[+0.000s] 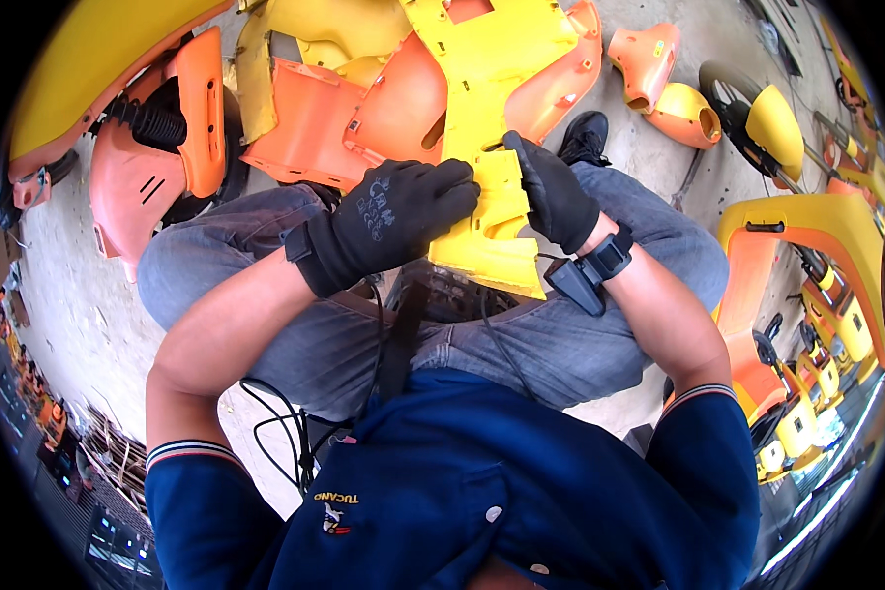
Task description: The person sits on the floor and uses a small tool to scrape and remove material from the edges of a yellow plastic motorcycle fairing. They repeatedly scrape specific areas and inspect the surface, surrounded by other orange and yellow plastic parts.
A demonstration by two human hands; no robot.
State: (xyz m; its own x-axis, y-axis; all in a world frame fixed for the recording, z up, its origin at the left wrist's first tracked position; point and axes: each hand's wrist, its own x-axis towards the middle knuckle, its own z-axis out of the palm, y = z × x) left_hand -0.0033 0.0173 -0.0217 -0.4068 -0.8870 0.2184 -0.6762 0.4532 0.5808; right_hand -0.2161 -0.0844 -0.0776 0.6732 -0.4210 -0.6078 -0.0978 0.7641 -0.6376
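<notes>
Between my knees is a long yellow plastic body panel [480, 71], narrow in the middle and wider at both ends. My left hand [399, 214], in a black glove, has its fingers curled over the panel's left edge. Gloved in black as well, my right hand [553, 193] grips the opposite edge with its thumb side against the plastic. The near end of the panel hangs over my lap, and its far end lies above several orange panels [310, 113]. My fingertips are partly hidden behind the yellow plastic.
Yellow panels [339, 25] lie at the far side of the pile. An orange scooter part with a black spring [154, 125] stands at the left. Orange and yellow shells [680, 113] and a wheel [730, 93] are at the far right. Black cables [300, 433] hang by my lap.
</notes>
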